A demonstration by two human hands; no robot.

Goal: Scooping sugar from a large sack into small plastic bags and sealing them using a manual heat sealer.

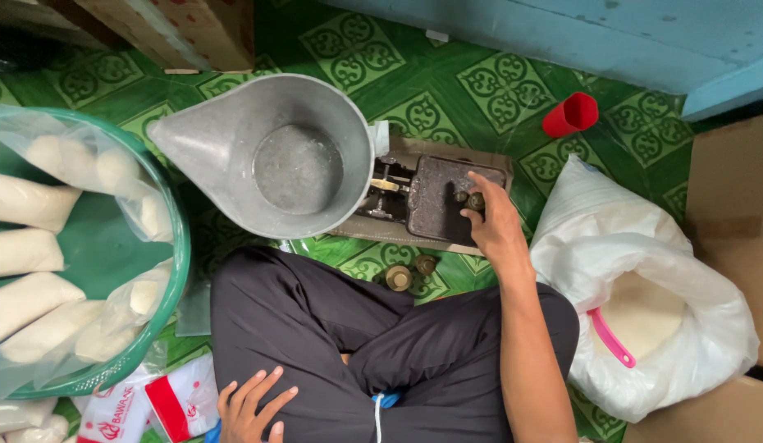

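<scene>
Green patterned floor tiles (496, 90) fill my view below a blue wall (562, 33). At centre right, my right hand (492, 226) pinches a brass weight (476, 201) on the scale's dark pan (439, 205); my left hand (250, 406) rests open, bottom left.

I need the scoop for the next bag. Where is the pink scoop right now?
In the head view, the pink plastic scoop lies in the open white sack of sugar on the person's right, its handle sticking out beside the right forearm.

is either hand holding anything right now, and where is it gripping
The right hand pinches a small round brass weight by its sides with the fingertips, over the scale's dark flat pan. The left hand holds nothing; it rests open on the thigh.
</scene>
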